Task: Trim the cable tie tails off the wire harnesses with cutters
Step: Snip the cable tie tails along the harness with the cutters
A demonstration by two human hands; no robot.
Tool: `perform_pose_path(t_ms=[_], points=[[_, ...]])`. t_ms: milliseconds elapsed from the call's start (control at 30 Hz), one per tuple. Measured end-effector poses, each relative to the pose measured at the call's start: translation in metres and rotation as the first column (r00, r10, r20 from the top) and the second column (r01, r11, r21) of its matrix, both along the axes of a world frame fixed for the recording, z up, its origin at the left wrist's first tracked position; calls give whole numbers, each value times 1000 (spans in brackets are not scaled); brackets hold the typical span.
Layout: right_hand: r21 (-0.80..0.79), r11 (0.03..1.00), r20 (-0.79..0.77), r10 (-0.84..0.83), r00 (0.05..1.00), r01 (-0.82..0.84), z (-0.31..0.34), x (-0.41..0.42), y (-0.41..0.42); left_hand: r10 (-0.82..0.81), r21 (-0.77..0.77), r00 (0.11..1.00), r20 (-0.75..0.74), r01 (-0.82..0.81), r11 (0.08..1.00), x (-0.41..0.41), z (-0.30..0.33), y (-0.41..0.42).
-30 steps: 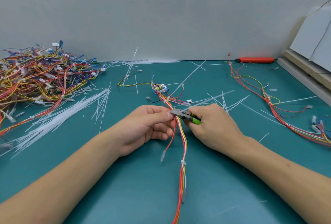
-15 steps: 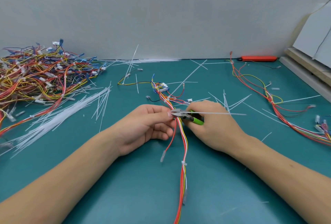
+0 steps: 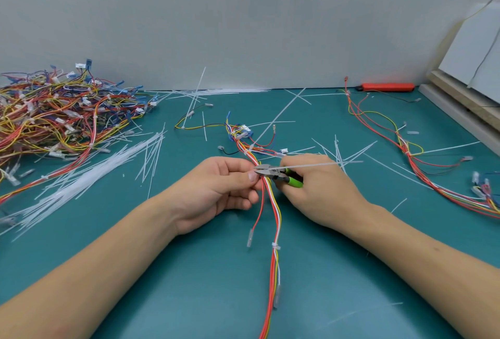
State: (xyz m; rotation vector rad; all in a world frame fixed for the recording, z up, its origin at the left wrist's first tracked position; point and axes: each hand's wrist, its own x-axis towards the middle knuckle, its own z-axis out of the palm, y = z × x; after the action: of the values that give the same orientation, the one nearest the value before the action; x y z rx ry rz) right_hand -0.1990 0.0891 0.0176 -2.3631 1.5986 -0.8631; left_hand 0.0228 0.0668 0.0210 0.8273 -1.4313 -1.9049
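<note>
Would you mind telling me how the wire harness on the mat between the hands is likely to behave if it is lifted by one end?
The wire harness would probably sag: its thin wires curve loosely across the mat. It looks light for its length. The loose red branch would likely dangle and might snag the scattered cut tails. The cable tie should keep the main wires bunched.

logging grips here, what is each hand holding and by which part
Left hand pinches the wire harness at the tie being trimmed; right hand grips the cutters by their green handles.
</note>
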Motion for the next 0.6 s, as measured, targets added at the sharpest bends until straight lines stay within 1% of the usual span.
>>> perform_pose_path(t_ms=[100, 167, 400, 533, 600], points=[[54, 998, -28, -26, 999, 27, 1, -2, -1, 7, -4, 1000, 5, -7, 1000, -1, 0, 0], [60, 998, -51, -29, 998, 32, 1, -2, -2, 4, -4, 1000, 6, -4, 1000, -1, 0, 0], [62, 996, -25, -60, 998, 62, 0, -1, -1, 0, 3, 1000, 4, 0, 1000, -2, 2, 1], [41, 998, 20, -37, 999, 36, 1, -1, 0, -1, 4, 1000, 13, 1, 1000, -2, 3, 2], [43, 999, 11, -14, 1000, 13, 2, -1, -1, -3, 5, 1000, 13, 3, 1000, -2, 3, 1]])
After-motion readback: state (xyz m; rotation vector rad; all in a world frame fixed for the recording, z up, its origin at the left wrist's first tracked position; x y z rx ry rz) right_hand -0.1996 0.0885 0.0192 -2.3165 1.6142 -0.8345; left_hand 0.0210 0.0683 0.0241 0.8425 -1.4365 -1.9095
